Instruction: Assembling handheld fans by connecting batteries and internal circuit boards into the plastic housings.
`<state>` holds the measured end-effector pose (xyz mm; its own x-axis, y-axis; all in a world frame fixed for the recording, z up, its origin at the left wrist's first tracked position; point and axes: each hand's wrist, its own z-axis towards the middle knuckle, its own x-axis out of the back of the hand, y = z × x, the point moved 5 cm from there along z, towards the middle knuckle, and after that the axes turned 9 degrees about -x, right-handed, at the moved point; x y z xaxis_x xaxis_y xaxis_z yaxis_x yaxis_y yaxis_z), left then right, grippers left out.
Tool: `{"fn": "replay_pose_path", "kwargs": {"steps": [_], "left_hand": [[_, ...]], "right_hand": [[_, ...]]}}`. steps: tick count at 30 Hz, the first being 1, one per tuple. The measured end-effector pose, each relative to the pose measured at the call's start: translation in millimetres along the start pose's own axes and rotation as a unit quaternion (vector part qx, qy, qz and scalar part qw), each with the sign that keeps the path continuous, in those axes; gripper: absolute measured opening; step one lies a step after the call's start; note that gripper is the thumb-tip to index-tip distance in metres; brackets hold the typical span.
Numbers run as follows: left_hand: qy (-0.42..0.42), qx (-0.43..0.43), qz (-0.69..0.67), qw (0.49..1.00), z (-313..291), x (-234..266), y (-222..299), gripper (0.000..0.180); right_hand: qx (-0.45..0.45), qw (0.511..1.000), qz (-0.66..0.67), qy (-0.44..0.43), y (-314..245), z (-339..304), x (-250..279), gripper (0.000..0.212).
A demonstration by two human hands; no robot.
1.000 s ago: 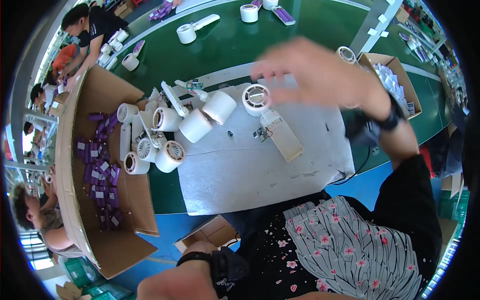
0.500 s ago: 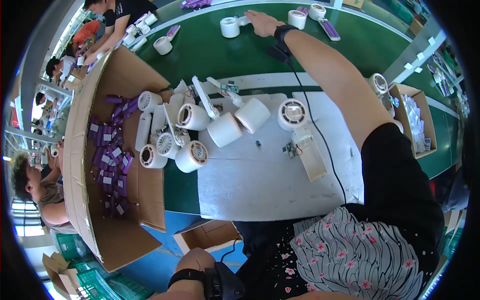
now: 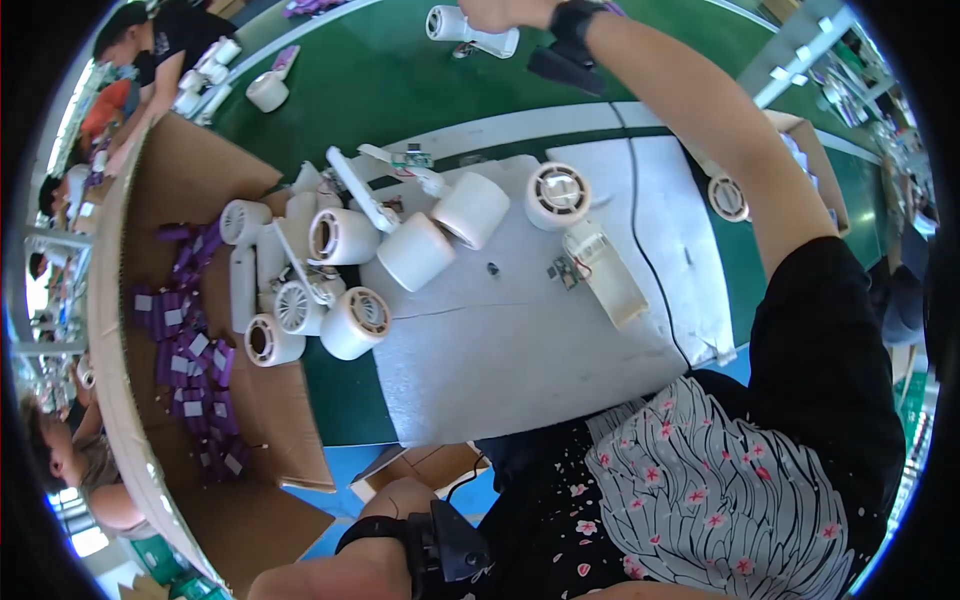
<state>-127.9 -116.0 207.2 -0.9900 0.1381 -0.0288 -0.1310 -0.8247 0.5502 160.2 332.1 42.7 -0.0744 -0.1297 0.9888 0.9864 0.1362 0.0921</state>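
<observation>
At the far edge my right hand (image 3: pixel 500 12), cut off by the frame, is closed on a white handheld fan body (image 3: pixel 495 42) shaped like a small hair dryer. Its round end faces me and a small circuit board (image 3: pixel 463 48) shows beneath it. My left hand (image 3: pixel 402 496) is low at the near edge, its fingers hidden. Between them, on the pale mat, lies an opened fan body (image 3: pixel 610 275) with its handle exposed and a wired board (image 3: pixel 565 271) beside it. Left of it several white fan bodies (image 3: pixel 415 252) are heaped together.
A large cardboard box (image 3: pixel 285 410) at left holds several purple packs (image 3: pixel 190 365). A small carton (image 3: pixel 425 465) sits below the mat (image 3: pixel 480 370). A black cable (image 3: pixel 640 240) crosses the mat. Co-workers (image 3: pixel 160 60) work at left along the green table (image 3: pixel 380 90).
My right hand went from flat beside the fan body to closed on it, and the fan body has turned and tilted. The whole view has shifted. My left hand remains low.
</observation>
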Motion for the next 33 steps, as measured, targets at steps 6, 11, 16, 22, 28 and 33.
{"fn": "replay_pose_path", "kwargs": {"steps": [6, 11, 16, 22, 28, 33], "left_hand": [[0.005, -0.039, -0.092, 0.995, -13.9, 8.0, -11.1, 0.040], [-0.018, -0.070, -0.117, 0.990, -27.6, 4.9, -8.1, 0.042], [-0.055, -0.086, -0.025, 0.994, -35.6, -3.9, -4.6, 0.057], [-0.109, 0.001, 0.036, 0.993, -28.7, -6.5, 30.9, 0.060], [-0.103, -0.020, 0.153, 0.983, -41.3, 0.9, 51.0, 0.051], [0.201, -0.171, 0.302, 0.916, -94.8, 61.5, 9.2, 0.043]], "right_hand": [[0.059, 0.994, 0.087, 0.006, 35.0, -172.5, 65.1, 0.023], [-0.086, 0.994, -0.007, 0.068, 62.3, -267.5, 57.9, 0.024], [-0.164, 0.986, -0.027, 0.036, 55.9, -306.8, 45.4, 0.029], [-0.119, 0.992, 0.043, 0.029, 61.8, -326.4, 40.3, 0.040], [-0.083, 0.992, 0.054, 0.072, 46.1, -329.7, 58.6, 0.044], [-0.076, 0.985, 0.086, 0.127, 35.4, -331.5, 69.0, 0.040]]}}
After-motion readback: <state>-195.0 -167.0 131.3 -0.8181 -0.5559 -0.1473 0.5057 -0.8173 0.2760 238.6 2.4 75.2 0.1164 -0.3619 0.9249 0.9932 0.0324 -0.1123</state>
